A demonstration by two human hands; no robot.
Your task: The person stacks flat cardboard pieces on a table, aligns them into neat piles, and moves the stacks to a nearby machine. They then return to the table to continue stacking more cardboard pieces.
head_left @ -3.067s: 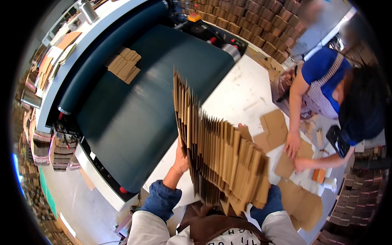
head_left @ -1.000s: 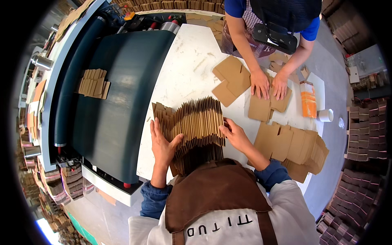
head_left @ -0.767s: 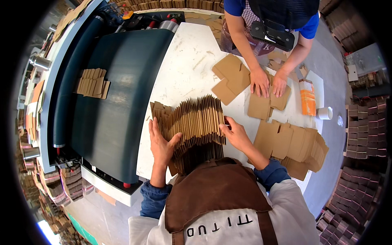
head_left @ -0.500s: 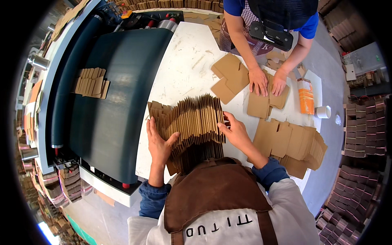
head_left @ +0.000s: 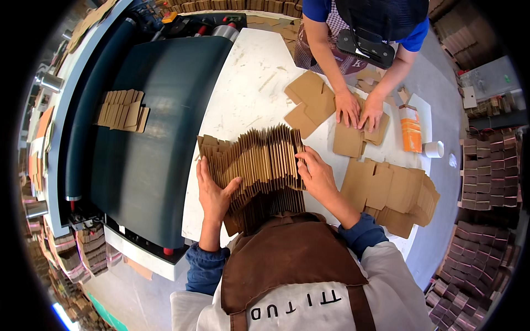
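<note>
A long row of flat-folded cardboard cartons (head_left: 264, 157) stands on edge on the white table right in front of me, packed close together. My left hand (head_left: 215, 190) holds the row at its left side, fingers along the outer end and thumb pressed on the near face. At the opposite end my right hand (head_left: 316, 172) bends its fingers over the last cartons, with the thumb behind them. The lower part of the row is partly hidden by my brown apron (head_left: 292, 251).
To the left runs a dark green conveyor belt (head_left: 154, 160) carrying a few overlapped cartons (head_left: 121, 110). Across the white table (head_left: 243, 94), a co-worker's hands (head_left: 359, 113) rest on flat cartons. More flat cartons (head_left: 395, 190), an orange-and-white package (head_left: 410, 129) and a tape roll (head_left: 434, 149) lie at right.
My right hand has shifted slightly and its fingers curl more over the end cartons. My left hand stays put on the row. The co-worker's hands have moved closer together.
</note>
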